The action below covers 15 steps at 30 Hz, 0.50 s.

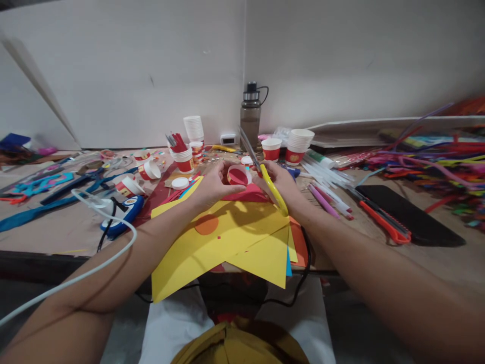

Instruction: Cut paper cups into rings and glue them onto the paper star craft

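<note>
Head: cup (238, 177) in left fingers (229, 190)

A craft workspace: scissors (268, 181), yellow paper (242, 237), stacked cups (299, 146), box cutter (382, 219).

A bottle (251, 114) stands upright — white wall (341, 60) behind.

Pale wall (151, 65); long table (64, 235); seemingly grey floor (123, 323).
</note>
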Motion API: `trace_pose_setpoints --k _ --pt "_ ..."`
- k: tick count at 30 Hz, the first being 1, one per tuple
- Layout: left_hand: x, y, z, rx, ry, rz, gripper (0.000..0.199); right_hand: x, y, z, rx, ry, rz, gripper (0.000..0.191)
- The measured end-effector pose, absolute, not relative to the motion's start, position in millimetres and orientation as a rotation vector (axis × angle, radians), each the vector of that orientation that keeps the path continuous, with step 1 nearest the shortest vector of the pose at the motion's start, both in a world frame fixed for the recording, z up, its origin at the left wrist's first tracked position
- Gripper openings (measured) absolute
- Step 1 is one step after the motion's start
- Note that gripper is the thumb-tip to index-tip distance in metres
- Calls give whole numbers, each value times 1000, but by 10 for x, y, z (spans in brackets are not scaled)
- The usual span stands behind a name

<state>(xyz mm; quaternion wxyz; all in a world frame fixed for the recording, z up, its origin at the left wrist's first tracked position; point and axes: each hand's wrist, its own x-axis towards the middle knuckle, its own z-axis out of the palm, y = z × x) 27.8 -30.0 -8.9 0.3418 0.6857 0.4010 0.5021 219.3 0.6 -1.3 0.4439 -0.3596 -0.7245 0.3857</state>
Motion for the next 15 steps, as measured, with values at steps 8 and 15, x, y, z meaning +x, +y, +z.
trace_pose_setpoints --k 8,15 --pt "269 -236 -90 1333 898 1518 60 2257 -65 65 -950 -2004 603 32" --pt "278 -237 -60 1392 826 1713 61 2269 -43 48 -966 -2121 280 41"
